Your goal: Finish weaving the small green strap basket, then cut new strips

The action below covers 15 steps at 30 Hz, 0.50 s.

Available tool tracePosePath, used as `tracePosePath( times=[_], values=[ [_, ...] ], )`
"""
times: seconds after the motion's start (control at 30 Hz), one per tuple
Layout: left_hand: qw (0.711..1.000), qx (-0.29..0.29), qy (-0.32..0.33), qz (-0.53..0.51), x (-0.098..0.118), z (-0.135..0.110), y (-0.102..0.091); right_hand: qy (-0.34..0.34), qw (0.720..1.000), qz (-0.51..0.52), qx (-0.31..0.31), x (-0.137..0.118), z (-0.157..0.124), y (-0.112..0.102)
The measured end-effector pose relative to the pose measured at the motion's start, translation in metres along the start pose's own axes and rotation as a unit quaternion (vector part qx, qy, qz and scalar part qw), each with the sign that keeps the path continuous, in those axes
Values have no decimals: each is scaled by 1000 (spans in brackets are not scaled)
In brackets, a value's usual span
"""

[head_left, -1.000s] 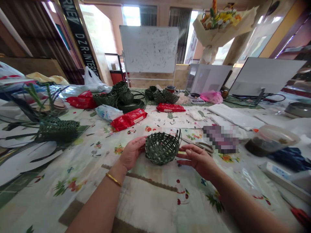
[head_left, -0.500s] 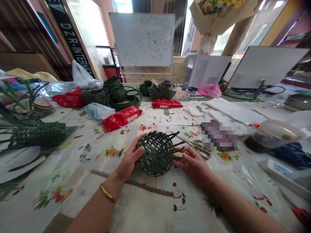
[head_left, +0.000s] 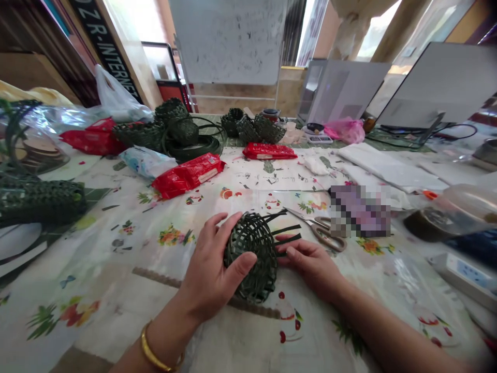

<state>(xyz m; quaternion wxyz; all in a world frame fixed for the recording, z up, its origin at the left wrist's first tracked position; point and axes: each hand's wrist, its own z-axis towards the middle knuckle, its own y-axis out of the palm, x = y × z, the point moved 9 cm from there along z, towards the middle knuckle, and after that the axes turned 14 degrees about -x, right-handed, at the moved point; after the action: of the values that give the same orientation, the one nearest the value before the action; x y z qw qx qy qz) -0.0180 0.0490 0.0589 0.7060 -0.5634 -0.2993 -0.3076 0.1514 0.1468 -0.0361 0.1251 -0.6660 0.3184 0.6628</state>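
Observation:
A small dark green woven basket [head_left: 254,277] is tilted between my hands, its open mouth toward me. My left hand [head_left: 215,264] grips its left side, with the thumb over the rim and the fingers behind the wall. Several loose strip ends [head_left: 289,228] stick out from the basket's right side. My right hand [head_left: 310,261] pinches one of the lower strips between thumb and fingers, close to the basket wall. Just beyond that hand lies a pair of scissors [head_left: 324,228], its blades pointing left toward the strips.
Red packets [head_left: 188,176] lie farther back, near a coil of green strip [head_left: 198,147] and several woven pieces [head_left: 262,128]. A pixelated object [head_left: 361,210] sits at right, beside a plastic tub [head_left: 430,223] and a power strip [head_left: 466,274]. A woven cylinder [head_left: 42,199] is at left.
My left thumb has moved over the rim to the basket's mouth, and the left fingers have spread higher behind it. The basket has turned somewhat. The camera view has shifted downward.

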Motion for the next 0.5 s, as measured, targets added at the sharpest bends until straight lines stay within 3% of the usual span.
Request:
tracePosePath(
  times=[0.17,0.3,0.5],
  values=[
    [993,-15,10,-115,-2,1,7,96,983,-151,32,-5,-3,-6],
    [992,10,20,-121,0,2,4,180,975,-131,12,4,-4,-1],
    [996,7,50,-71,11,8,6,226,965,-134,2,13,0,3]
  ],
)
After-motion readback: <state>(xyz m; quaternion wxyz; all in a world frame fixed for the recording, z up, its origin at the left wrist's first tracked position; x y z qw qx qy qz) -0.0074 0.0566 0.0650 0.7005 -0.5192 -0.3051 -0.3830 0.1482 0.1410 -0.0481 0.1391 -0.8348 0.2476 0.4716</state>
